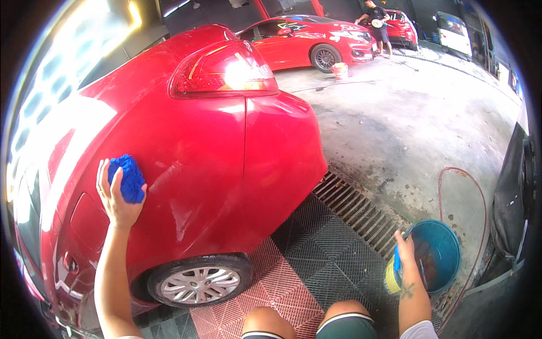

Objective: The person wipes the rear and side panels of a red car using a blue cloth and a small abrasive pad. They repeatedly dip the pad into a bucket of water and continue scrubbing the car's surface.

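My left hand presses a crumpled blue cloth against the rear side panel of a red car. Its fingers curl round the cloth's left side. Faint whitish streaks mark the paint right of the cloth. Over at the right, my right hand is closed round a slim blue piece beside the rim of a teal bucket. Whether that piece belongs to the bucket I cannot tell. The bucket has yellow on its outer side and something dark inside. Above the panel sits the car's tail light.
Below the panel is the rear wheel. Red and black grid tiles meet a metal drain grate. A reddish hose curves round the bucket. Farther back stand another red car, a small bucket and a person.
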